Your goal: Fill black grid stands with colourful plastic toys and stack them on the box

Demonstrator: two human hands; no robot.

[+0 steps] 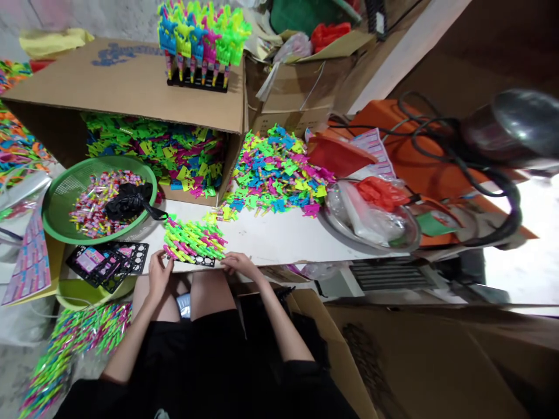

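One left hand (pixel 159 273) and one right hand (pixel 240 265) made two, with one black tray (pixel 204 261) of bright sticks (pixel 194 237) between them. Overlapping trays (pixel 124 273) at the left numbered at least two, possibly three. There was one green basket (pixel 59 195), one metal bowl (pixel 410 226), one heap of plastic pieces (pixel 279 174) and one filled rack (pixel 198 85), whose front row counted six tubes (pixel 204 71).

A white tabletop (pixel 275 237) stands before a mottled grey wall (pixel 117 20), with grey floor (pixel 12 375) at lower left.
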